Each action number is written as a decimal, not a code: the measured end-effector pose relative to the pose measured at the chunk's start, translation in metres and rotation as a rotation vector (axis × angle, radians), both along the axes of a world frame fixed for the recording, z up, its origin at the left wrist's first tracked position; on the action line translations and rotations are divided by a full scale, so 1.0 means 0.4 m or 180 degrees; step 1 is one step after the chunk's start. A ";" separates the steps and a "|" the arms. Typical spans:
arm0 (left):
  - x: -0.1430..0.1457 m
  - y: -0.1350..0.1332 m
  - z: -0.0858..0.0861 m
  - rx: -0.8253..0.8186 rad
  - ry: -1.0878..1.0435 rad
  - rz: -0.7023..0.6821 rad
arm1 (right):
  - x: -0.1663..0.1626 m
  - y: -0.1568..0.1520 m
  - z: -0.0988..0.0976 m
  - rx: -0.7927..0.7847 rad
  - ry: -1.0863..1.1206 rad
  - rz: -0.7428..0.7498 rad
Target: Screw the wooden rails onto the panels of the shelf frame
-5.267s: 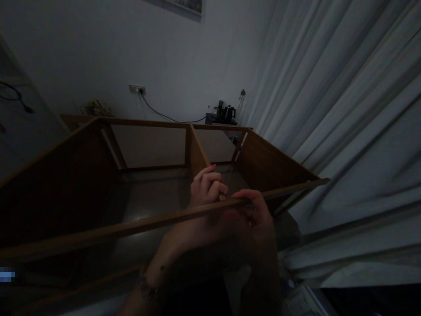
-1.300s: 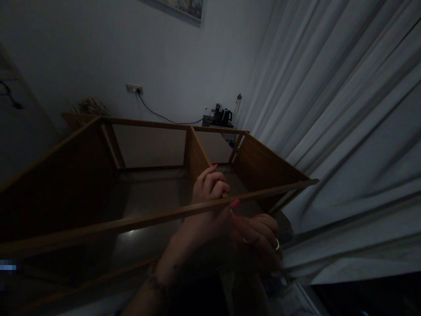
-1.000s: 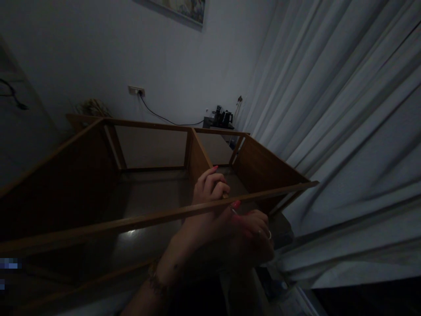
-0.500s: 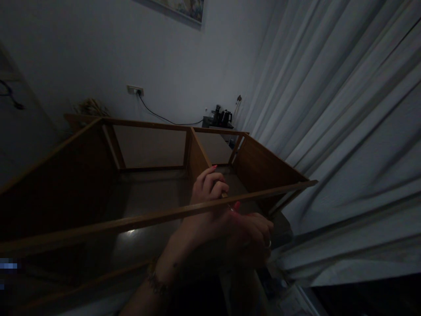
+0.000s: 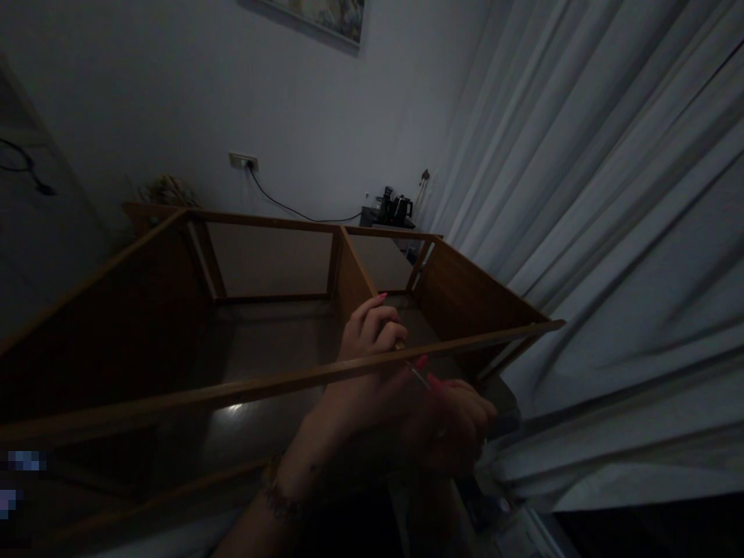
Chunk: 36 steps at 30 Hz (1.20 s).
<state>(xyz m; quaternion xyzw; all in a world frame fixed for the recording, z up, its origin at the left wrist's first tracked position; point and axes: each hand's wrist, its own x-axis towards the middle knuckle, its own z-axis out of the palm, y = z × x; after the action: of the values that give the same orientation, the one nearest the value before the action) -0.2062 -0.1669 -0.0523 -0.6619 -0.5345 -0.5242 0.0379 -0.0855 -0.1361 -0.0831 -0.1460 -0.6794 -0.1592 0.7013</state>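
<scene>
A wooden frame with open compartments stands before me, its front rail crossing the view. My left hand reaches under this rail and curls its fingers around the near end of the middle divider panel. Just right of it, below the rail, my right hand is closed, partly blurred and dark. A thin metal tool, like a hex key or screwdriver shaft, runs from its fingers up toward the rail near the divider. The tool's exact kind and its tip are hard to make out.
Long pale curtains hang close along the right side. At the back, a black kettle stands on a dark surface, with a cable running to a wall socket. A framed picture hangs above.
My right hand has shifted slightly right and away from the rail, showing more of the metal shaft. My left hand keeps its place on the divider. The view has moved a little.
</scene>
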 end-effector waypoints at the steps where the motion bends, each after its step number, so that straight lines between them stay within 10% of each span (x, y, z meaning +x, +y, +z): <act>1: 0.000 0.002 -0.002 0.0048 0.0010 0.0009 | 0.004 -0.006 0.002 -0.0068 -0.0084 0.0053; 19: 0.005 -0.006 0.006 0.0018 -0.0015 0.0058 | 0.006 -0.044 0.008 -0.1234 -0.0487 0.0729; 36: 0.004 -0.003 0.002 0.0043 0.0059 0.0026 | -0.004 -0.054 0.001 -0.1354 -0.0069 0.1136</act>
<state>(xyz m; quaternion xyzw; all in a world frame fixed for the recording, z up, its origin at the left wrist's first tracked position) -0.2047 -0.1681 -0.0515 -0.6643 -0.5333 -0.5214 0.0495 -0.0872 -0.1578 -0.0828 -0.1664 -0.7200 0.1115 0.6645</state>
